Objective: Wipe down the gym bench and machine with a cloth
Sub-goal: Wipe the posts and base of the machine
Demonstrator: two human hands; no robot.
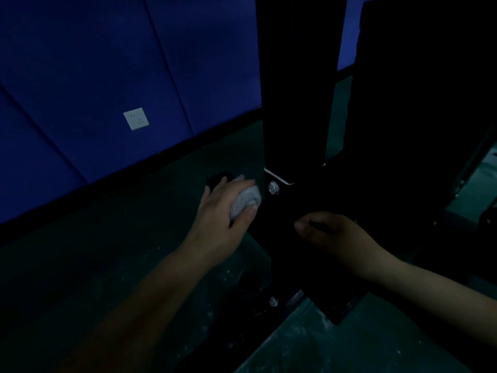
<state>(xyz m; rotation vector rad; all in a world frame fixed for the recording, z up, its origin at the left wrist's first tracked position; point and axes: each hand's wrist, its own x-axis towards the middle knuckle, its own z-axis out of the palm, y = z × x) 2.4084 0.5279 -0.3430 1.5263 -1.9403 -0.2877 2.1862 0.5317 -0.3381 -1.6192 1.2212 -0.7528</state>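
Two bare forearms enter from the bottom edge of the frame, one at lower left and one at lower right, and both reach toward the centre. The left hand [223, 208] sits just left of centre. Its fingers and thumb curl round a bunched white cloth [246, 201], gripping it. The cloth is pressed against the dark base of the machine [293, 109], just left of a silver bolt [273, 187] at the foot of the black upright post. A thin pale strip runs along the post's lower edge, directly above the bolt.

The right hand [333, 232] lies right of centre, over the black base plate that extends toward the camera. Its fingers are curled inward and the thumb points left (the dim light does not show whether it holds anything or merely rests on the plate, so its grip cannot be told). The two hands are near each other but apart.

A second bolt [273, 301] sits lower in the frame, at the near left edge of the base plate. The floor [107, 265] is dark green, with pale dusty specks at lower centre and lower right. A blue panelled wall [80, 63] fills the upper left, carrying a white socket [135, 119]. A second black upright occupies the upper right. The scene is very dark overall.
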